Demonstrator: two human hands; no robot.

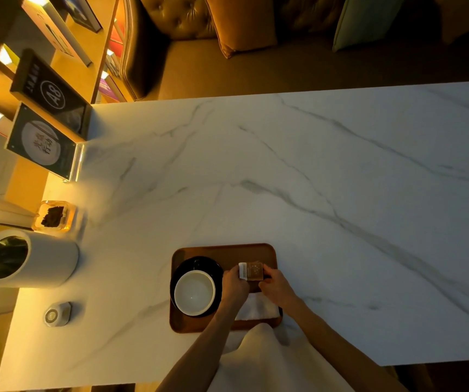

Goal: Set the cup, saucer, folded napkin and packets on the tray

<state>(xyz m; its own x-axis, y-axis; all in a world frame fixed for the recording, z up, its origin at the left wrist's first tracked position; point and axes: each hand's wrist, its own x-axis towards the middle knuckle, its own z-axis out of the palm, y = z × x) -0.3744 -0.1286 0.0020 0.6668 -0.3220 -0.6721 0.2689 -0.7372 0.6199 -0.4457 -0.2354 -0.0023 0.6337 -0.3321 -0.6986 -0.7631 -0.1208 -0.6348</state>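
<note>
A brown wooden tray [227, 250] lies near the front edge of the marble table. On its left half a white cup [194, 292] stands on a black saucer [199, 263]. A white folded napkin [258, 308] lies on the tray's right half, partly under my arms. Above the napkin, over the tray, my left hand [234, 284] and my right hand [277, 285] together pinch small packets [251, 270], a white one on the left and a brown one on the right. I cannot tell whether the packets touch the tray.
At the table's left side stand a white cylindrical container [43, 258], a glass dish with dark contents [55, 216], a small round call button [58, 314] and upright sign holders [43, 142]. A sofa with cushions [241, 24] lies beyond the far edge.
</note>
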